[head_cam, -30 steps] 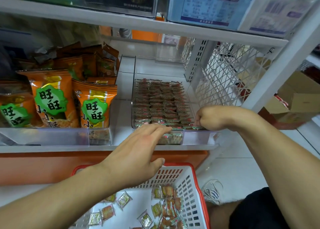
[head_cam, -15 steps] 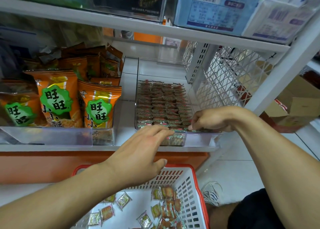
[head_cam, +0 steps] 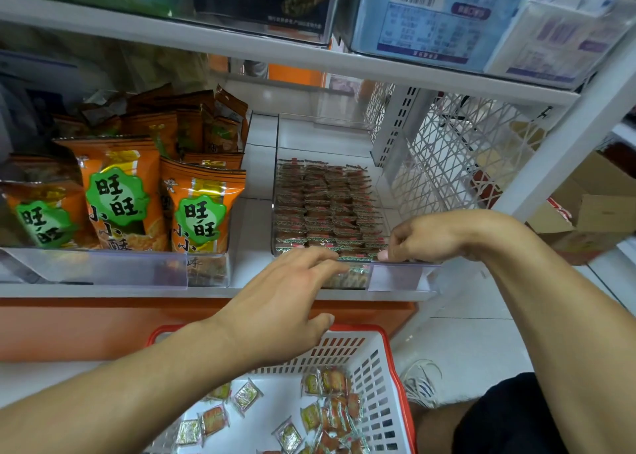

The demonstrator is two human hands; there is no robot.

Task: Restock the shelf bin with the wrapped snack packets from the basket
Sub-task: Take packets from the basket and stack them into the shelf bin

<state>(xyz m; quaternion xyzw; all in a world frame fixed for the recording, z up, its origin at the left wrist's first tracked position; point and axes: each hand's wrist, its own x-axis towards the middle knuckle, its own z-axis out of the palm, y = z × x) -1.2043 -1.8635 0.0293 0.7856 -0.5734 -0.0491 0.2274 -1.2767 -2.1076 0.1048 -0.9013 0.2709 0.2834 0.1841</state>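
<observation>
The shelf bin (head_cam: 344, 137) is clear, smooth plastic, glossy enough to catch the light along its rim. The snack packets (head_cam: 323, 209) packed inside wear shiny crinkled film, like the loose ones at six o'clock in the basket (head_cam: 375, 374), which is matt white slotted plastic with a red rim. At nine o'clock the orange snack bags (head_cam: 203, 209) gleam with foil-like plastic. The shelf (head_cam: 261, 175) looks like painted white metal, smooth. At three o'clock sit dull brown cardboard boxes (head_cam: 602, 209). The floor tiles (head_cam: 475, 336) look polished.
</observation>
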